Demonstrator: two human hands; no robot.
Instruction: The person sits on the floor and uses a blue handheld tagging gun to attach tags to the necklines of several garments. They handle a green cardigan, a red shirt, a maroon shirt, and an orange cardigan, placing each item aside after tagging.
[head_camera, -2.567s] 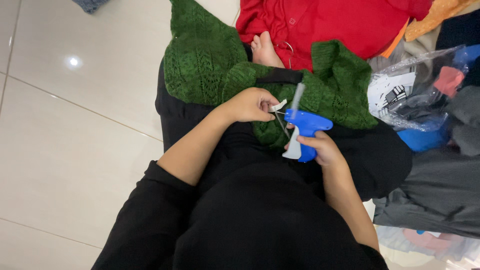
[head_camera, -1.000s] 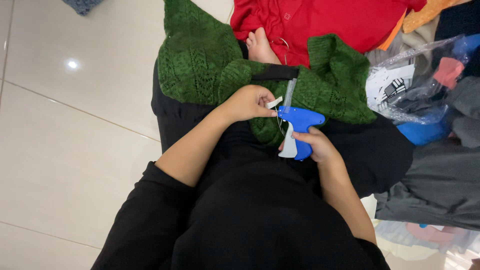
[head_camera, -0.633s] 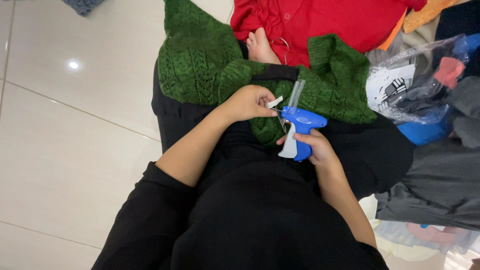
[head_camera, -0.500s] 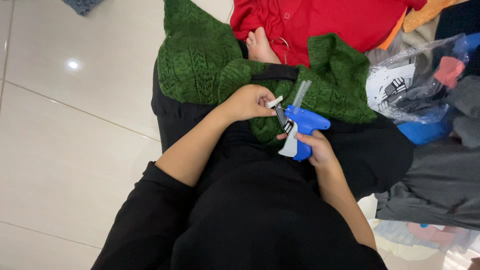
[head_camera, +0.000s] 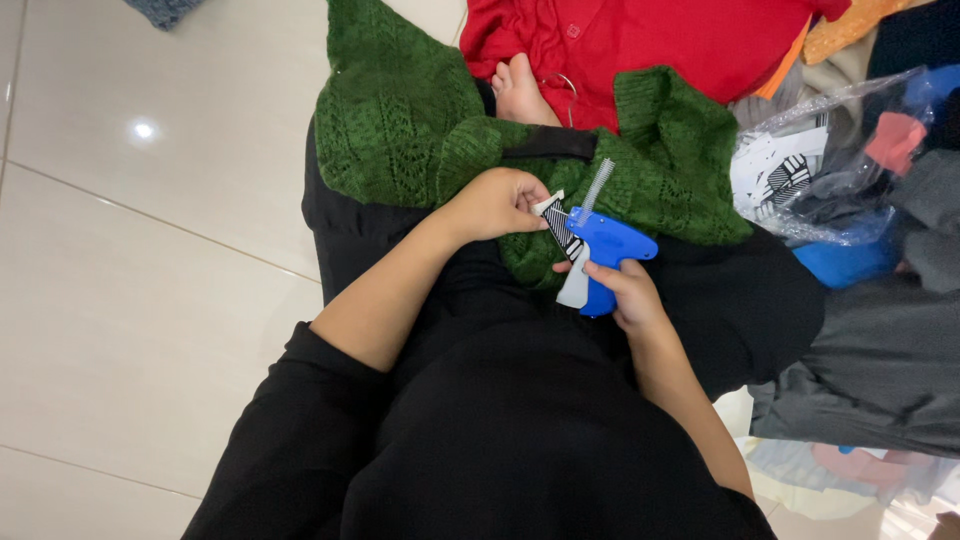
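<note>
Tagging gun (head_camera: 603, 248) tilted since earlier, right hand (head_camera: 628, 295) gripping it, left hand (head_camera: 497, 202) pinching striped label (head_camera: 556, 222).

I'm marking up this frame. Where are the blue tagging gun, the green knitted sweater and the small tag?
blue tagging gun (head_camera: 610, 243), head view, on its body.
green knitted sweater (head_camera: 385, 120), head view, on the knit panel.
small tag (head_camera: 557, 223), head view, on its striped face.

A blue tagging gun (head_camera: 605, 250) with a pale trigger is held upright over a green knitted sweater (head_camera: 420, 130), which is spread across the lap. A small striped paper tag (head_camera: 553, 215) is pinched against the gun's nose, just left of it.
</note>
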